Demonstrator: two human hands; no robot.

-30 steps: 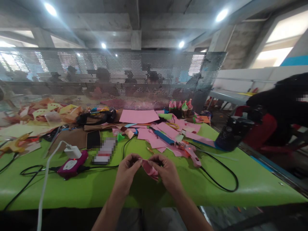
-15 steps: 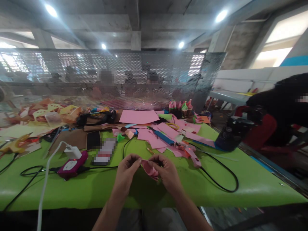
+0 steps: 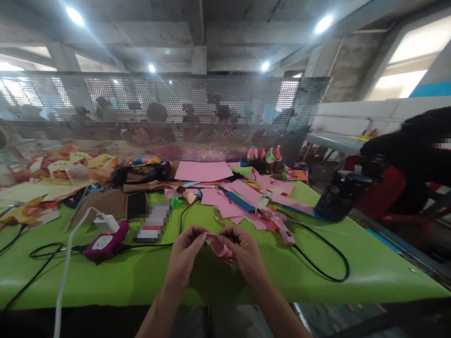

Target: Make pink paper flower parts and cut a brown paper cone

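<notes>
Head view, looking forward and down over a green table (image 3: 352, 267). Two bare hands meet just above the table's near edge, at the middle of the picture. The left hand (image 3: 185, 253) and the right hand (image 3: 244, 253) both pinch one small folded pink paper piece (image 3: 219, 246) between fingertips and thumbs. The piece is held in the air between the hands, just above the green surface. Its long axis runs slantwise, from upper left at the left fingertips down to lower right under the right thumb.

Behind the hands lies one pink glue gun (image 3: 282, 225), its black cord (image 3: 331, 263) looping to the right across the table. To the left sit one magenta device (image 3: 105, 241) with a white charger plug (image 3: 105, 221) on top, and one dark phone (image 3: 136, 204) lying flat. Several loose pink paper sheets (image 3: 203, 170) are scattered across the middle and back; an exact count cannot be told. A heap of yellow and orange cut paper (image 3: 66, 164) fills the far left.

The green surface is open to the right of the hands and along the near edge. A perforated metal screen (image 3: 158, 112) closes off the far edge. At the right, beyond the table's edge, another person's dark sleeve (image 3: 405, 155) shows.
</notes>
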